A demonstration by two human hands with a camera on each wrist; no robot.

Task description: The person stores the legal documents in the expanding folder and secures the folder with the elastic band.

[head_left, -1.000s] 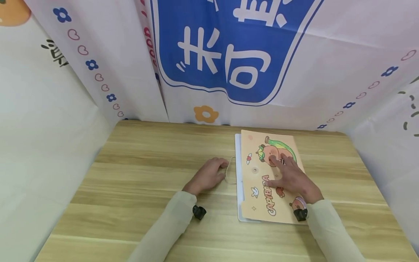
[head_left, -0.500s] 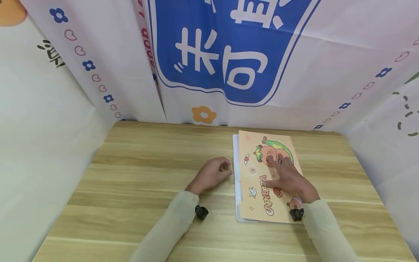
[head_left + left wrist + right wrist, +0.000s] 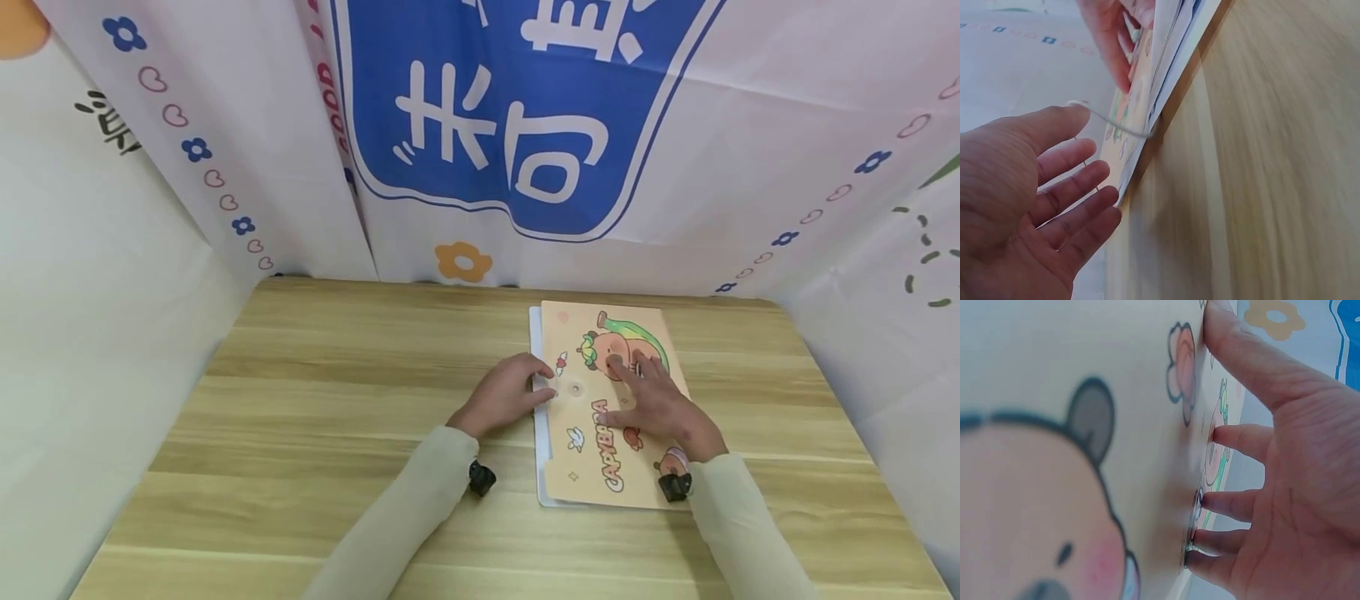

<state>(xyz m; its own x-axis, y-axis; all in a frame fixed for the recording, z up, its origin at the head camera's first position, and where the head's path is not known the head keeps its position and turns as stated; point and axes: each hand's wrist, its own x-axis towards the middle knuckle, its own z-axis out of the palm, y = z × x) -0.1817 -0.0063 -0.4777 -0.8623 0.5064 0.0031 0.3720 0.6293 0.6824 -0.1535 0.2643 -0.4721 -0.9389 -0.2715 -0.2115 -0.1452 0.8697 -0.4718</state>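
Note:
A peach file folder with capybara cartoons lies on the table, a small round button near its left edge. White layers show along that edge. My left hand is at this edge, thumb and forefinger reaching over the cover toward the button. In the left wrist view a thin white elastic cord runs from the folder's edge and loops over the thumb tip and forefinger; the other fingers are loosely bent. My right hand rests on the cover with spread fingers, fingertips touching it in the right wrist view.
The wood-grain table extends around the folder on all sides. Behind it hangs a white cloth with a blue printed sign, and pale cloth walls stand at the sides.
My left hand has moved right, from beside the folder to over its left edge, drawing the cord loop along with it. The right hand stays on the cover. The view has shifted slightly.

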